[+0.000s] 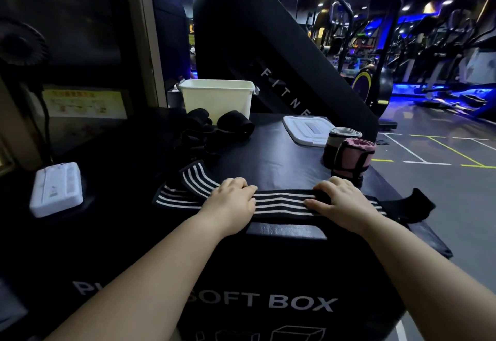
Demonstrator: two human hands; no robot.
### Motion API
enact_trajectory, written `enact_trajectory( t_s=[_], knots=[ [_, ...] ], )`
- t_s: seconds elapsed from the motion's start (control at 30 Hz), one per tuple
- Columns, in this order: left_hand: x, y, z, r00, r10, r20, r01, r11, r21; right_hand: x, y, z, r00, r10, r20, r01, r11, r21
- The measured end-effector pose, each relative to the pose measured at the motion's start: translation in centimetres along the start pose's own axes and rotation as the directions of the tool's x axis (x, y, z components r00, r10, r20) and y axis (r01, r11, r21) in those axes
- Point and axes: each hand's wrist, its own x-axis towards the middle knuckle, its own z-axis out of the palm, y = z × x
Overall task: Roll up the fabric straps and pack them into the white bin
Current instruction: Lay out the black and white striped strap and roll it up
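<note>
Fingers [326, 186] of right hand [341, 201]: bent over a dark fold at one end of the striped strap [281, 202], gripping it; thumb lies flat along the stripes. Left hand [230, 201]: fingers [241, 185] curled at the knuckles and set on the strap, tips hidden. Cannot tell whether they pinch the fabric or only press it.

Strap position: laid flat along the near edge of the black soft box [268, 158], stretched between the two hands. Its left end doubles back past the left hand. A black tab [413, 204] sticks out past the right hand at the box's corner.

Left of the strap, well apart: white flat device [56, 189].

Right side, farther back: pink roll [354, 157] standing upright with a dark band round it; grey-topped roll [341, 139] just behind it, touching.

Mid box: heap of black straps [209, 131], loose and unrolled apart from one bundle at its right.

Far edge: white bin [217, 99], open, directly behind the heap; contents not visible. White lid [306, 128] lies flat to its right.

Beyond: black gym machine [268, 45], partial lettering "FITNE".
</note>
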Motion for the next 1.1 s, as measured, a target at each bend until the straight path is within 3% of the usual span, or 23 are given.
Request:
enact_trajectory(
  t_s=[0.17,0.27,0.37,0.5,0.77,0.97,1.1],
  knots=[
    [0.5,0.1,0.6,1.0,0.001,-0.002,-0.001,1.0,0.018,1.0,-2.1,-1.1,0.997,-0.08,-0.006,0.079,0.995,-0.052],
    [0.7,0.2,0.6,1.0,0.006,0.006,-0.007,1.0,0.02,2.0,-5.2,-0.9,0.987,-0.148,-0.066,0.153,0.985,0.081],
    [0.7,0.1,0.5,1.0,0.004,0.003,-0.004,1.0,0.028,2.4,-7.6,0.9,0.99,-0.134,-0.037,0.138,0.975,0.172],
    [1.0,-1.2,-0.4,0.999,-0.034,-0.023,0.034,0.999,0.02,2.3,-7.6,2.4,0.995,-0.097,0.0,0.097,0.994,0.052],
    [1.1,-5.1,-1.5,0.997,-0.046,-0.059,0.046,0.999,-0.006,2.5,-7.8,2.8,0.994,-0.113,-0.003,0.113,0.993,0.04],
    [1.0,-5.4,-1.6,0.982,-0.02,-0.187,0.028,0.999,0.041,2.7,-7.9,2.7,0.995,-0.095,0.027,0.093,0.993,0.071],
    [1.1,-5.9,-1.8,0.991,-0.055,-0.123,0.06,0.997,0.043,2.9,-7.8,2.4,0.994,-0.084,0.069,0.078,0.994,0.079]
  ],
)
